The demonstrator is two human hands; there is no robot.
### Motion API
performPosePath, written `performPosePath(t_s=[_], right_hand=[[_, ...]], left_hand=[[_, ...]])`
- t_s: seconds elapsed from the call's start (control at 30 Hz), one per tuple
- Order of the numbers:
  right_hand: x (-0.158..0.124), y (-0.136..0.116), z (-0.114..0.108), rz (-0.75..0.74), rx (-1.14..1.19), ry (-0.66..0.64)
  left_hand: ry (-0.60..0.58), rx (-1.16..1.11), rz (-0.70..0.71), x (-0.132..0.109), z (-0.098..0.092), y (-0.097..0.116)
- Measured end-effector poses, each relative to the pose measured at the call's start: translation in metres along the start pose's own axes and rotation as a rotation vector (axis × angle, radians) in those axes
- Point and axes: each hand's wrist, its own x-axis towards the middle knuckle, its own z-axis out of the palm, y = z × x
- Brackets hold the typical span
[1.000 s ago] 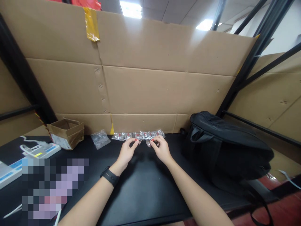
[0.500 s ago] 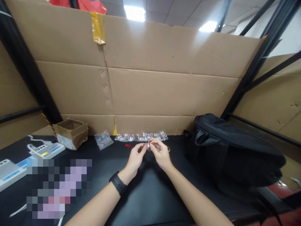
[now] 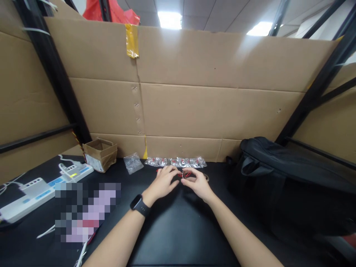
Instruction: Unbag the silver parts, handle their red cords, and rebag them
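Observation:
My right hand (image 3: 198,183) pinches a small shiny round metal piece (image 3: 183,175), seen nearly edge-on, between thumb and fingertips. A red cord or strip (image 3: 188,174) shows beside it, partly hidden by the fingers. My left hand (image 3: 164,182), with a black watch (image 3: 140,205) on its wrist, is held just left of the piece. Its thumb and fingers are apart, and the index fingertip comes close to the piece; whether it touches is unclear. Behind both hands lies a row of clear packets (image 3: 175,162) with silver round pieces and red bits inside.
A crumpled clear bag (image 3: 133,163) and an open cardboard box (image 3: 100,155) stand back left. Nearer left are a white power strip (image 3: 52,189) and a blurred-out pinkish item (image 3: 97,211). A brown ring (image 3: 206,177) is partly behind my right hand. A black backpack (image 3: 289,189) fills the right.
My left fingers have come off the round piece and spread, moving left over the red bit on the table. The right hand keeps the piece, now turned. The camera view has shifted left.

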Motion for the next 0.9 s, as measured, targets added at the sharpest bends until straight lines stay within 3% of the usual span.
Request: performPosePath(t_s=[0.03,0.23,0.4,0.67,0.9], right_hand=[[0.0,0.0,-0.001,0.005,-0.019,0.013],[0.002,-0.001,-0.009,0.026,-0.02,0.042],[0.003,-0.001,-0.012,0.042,0.028,0.042],[0.001,0.0,-0.013,0.026,0.012,-0.003],[0.002,0.0,-0.015,0.027,-0.005,0.004]], left_hand=[[-0.017,0.058,-0.008,-0.001,-0.007,-0.01],[0.185,0.28,-0.432,-0.014,-0.041,-0.083],[0.21,0.364,-0.741,-0.026,-0.046,-0.102],[0.356,0.287,-0.799,-0.032,-0.047,-0.114],[0.6,0.304,-0.739,-0.029,-0.052,-0.112]])
